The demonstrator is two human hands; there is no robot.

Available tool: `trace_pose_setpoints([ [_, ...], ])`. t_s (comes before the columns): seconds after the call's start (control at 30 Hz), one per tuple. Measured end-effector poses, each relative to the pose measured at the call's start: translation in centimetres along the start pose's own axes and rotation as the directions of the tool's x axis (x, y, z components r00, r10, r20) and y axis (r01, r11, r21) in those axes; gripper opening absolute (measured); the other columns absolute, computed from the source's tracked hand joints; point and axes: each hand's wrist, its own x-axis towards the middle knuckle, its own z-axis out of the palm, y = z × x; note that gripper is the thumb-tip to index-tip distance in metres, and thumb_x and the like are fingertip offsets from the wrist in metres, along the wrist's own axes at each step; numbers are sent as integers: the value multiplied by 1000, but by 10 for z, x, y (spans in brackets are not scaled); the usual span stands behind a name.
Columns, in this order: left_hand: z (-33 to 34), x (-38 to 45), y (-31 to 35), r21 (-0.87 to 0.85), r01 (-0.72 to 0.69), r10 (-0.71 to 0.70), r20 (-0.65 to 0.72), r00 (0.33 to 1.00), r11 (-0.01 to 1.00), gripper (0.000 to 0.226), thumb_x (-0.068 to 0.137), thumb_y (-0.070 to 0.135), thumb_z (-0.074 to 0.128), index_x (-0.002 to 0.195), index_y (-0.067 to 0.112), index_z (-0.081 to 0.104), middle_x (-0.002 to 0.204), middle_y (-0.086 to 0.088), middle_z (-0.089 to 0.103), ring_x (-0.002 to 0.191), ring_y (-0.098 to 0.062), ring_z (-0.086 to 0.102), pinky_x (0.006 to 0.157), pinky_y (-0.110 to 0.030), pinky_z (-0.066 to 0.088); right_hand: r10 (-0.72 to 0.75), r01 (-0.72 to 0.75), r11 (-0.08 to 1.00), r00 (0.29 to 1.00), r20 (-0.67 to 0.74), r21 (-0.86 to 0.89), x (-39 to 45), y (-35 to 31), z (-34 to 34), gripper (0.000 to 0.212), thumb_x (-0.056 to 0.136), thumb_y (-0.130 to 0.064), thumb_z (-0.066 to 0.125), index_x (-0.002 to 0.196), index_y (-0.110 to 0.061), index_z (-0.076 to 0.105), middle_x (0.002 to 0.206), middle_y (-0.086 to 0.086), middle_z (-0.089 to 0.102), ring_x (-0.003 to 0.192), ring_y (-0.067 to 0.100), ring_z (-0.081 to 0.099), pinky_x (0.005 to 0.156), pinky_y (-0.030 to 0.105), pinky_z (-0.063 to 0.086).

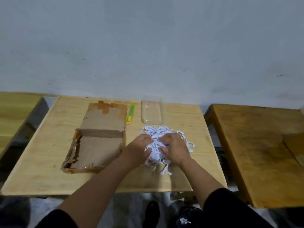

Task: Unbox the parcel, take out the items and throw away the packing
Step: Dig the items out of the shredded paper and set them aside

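Both hands, left hand (139, 148) and right hand (174, 148), cup the shredded paper (156, 137) between curled fingers. The clear container (152, 111) lies just beyond the fingertips. The grip looks loose, though blur hides detail.

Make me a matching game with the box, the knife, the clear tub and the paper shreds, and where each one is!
Things:
1. box
2. knife
3. tub
4. shreds

Places:
A. between both hands
B. far side of the table, just behind the shreds
C. left of the hands, lid open
D. between the box lid and the tub

Pairs: 1-C, 2-D, 3-B, 4-A. The left hand and right hand gather the shreds.
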Motion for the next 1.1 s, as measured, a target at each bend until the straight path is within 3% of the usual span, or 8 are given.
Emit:
trace_pose_setpoints([
  [0.1,28,24,13,64,38,-38,-3,999,997,66,73,45,51,129,11,48,135,-16,48,127,-22,41,105,-22,25,-70,75,994,996,55,-79,7,26,4,45,73,-34,70,116,-28,62,133,7,53,125,29,44,102,45,39],
  [0.2,44,45,12,157,160,-168,33,985,974,85,71,50,64,141,17,29,146,-9,34,135,-27,31,111,-41,27,-86,86,996,996,11,17,20,52,9,33,69,-24,70,102,-22,69,119,14,63,109,37,59,91,48,50],
  [0.4,43,58,-6,121,300,-294,-64,954,946,56,84,29,60,135,16,40,129,-14,53,116,-34,50,94,-41,42,-17,13,984,1000,19,177,43,76,-7,23,77,-7,67,99,-3,68,105,19,65,102,32,59,82,29,42],
  [0.6,29,58,-25,48,385,-377,-115,919,922,45,84,15,62,127,12,50,125,-14,58,113,-31,54,91,-35,42,56,-55,973,998,0,223,58,84,-18,23,84,-7,60,105,0,65,106,23,65,100,36,60,82,37,46],
  [0.8,23,62,-13,65,208,-194,-175,965,976,51,73,24,58,121,10,55,117,-13,60,110,-31,55,91,-35,46,-49,35,972,997,56,234,62,80,-22,37,85,-18,58,122,-19,57,123,8,59,113,25,55,92,30,42],
  [0.9,29,62,-4,63,90,-80,-158,984,994,58,67,37,51,122,19,53,122,-5,55,114,-24,52,98,-39,40,-124,98,968,987,105,230,55,74,-16,48,77,-31,54,125,-25,54,131,4,53,121,24,48,102,39,40],
  [1.0,41,64,-5,125,117,-114,-30,993,985,72,66,58,51,131,27,43,139,-5,42,131,-24,36,106,-54,27,-152,129,980,977,150,154,46,73,-3,65,67,-47,55,129,-32,46,139,4,45,131,24,38,105,44,33],
  [1.1,50,70,-12,203,163,-169,11,986,966,79,67,68,45,134,25,41,138,-6,46,131,-26,38,104,-57,27,-116,102,986,987,107,129,40,81,8,61,70,-37,61,129,-25,49,137,10,48,127,30,44,101,47,41],
])
